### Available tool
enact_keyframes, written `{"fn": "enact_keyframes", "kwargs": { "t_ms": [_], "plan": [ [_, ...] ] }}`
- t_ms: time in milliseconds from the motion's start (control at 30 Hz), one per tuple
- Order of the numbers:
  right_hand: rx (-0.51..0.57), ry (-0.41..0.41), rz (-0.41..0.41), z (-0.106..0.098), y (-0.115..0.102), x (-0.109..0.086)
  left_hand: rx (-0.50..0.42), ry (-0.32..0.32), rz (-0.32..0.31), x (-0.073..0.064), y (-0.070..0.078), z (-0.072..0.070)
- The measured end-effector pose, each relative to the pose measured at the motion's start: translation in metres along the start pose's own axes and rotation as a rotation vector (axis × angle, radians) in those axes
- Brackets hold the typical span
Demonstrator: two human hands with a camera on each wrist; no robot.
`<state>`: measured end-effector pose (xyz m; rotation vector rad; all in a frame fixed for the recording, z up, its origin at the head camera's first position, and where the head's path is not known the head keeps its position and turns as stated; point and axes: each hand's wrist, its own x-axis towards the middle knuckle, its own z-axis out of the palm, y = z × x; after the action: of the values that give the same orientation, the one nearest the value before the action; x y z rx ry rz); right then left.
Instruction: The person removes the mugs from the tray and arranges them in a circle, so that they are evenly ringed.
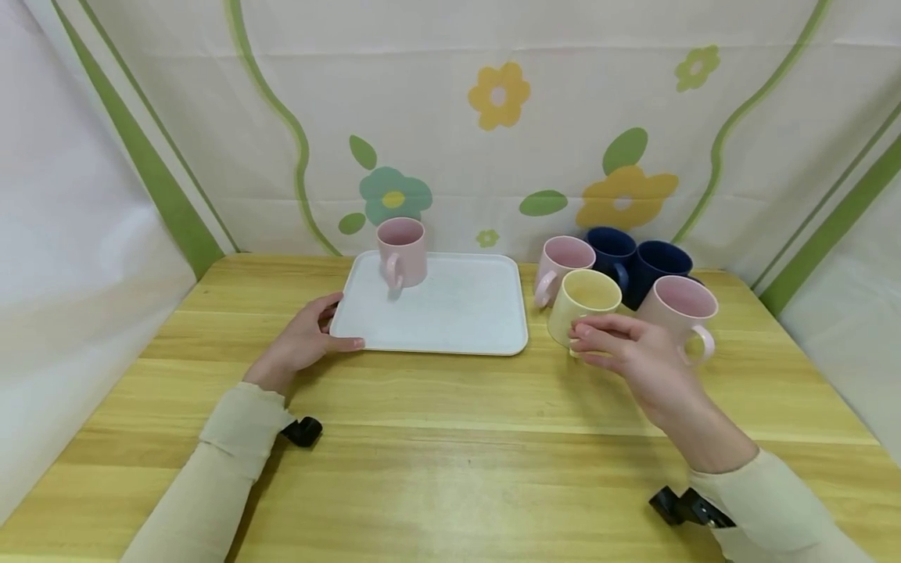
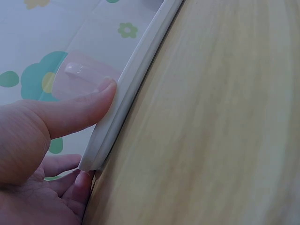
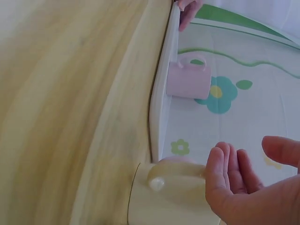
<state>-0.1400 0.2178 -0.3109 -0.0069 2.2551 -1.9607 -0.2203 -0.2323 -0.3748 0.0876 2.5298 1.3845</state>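
A white rectangular tray (image 1: 450,313) lies on the table, with a pink mug (image 1: 411,262) upright near its back left corner. My left hand (image 1: 303,340) holds the tray's front left corner; in the left wrist view its thumb (image 2: 89,108) lies along the rim and the fingers bend at the corner. Right of the tray stands an upright yellow mug (image 1: 563,317). My right hand (image 1: 651,363) is at its front, near the handle. In the right wrist view, thumb and fingers (image 3: 234,171) are apart beside the yellow mug's handle (image 3: 173,173), with nothing between them.
Behind the yellow mug stand a pink mug (image 1: 563,254) and two navy mugs, one at the back (image 1: 611,244) and one farther right (image 1: 658,262). Another pink mug (image 1: 679,305) stands at the right, partly behind my right hand. A flowered cloth (image 1: 436,94) hangs behind the wooden table (image 1: 450,469).
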Motion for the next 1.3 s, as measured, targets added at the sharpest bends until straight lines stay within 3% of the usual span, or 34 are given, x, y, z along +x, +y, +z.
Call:
{"fn": "enact_keyframes", "kwargs": {
  "t_ms": [233,433,733,1300],
  "plan": [
    [-0.067,-0.100,-0.022,0.018,-0.015,0.019,-0.007,0.003,0.011,0.001,0.000,0.001],
    [-0.063,-0.167,-0.035,0.036,-0.021,0.041,-0.009,0.005,-0.003,0.001,0.000,0.002],
    [-0.068,-0.210,-0.020,0.068,-0.029,0.066,-0.014,0.005,0.005,-0.001,0.002,0.002],
    [0.032,-0.269,-0.051,0.118,-0.030,0.102,0.008,0.017,0.001,0.002,-0.001,0.001]
  ]
}}
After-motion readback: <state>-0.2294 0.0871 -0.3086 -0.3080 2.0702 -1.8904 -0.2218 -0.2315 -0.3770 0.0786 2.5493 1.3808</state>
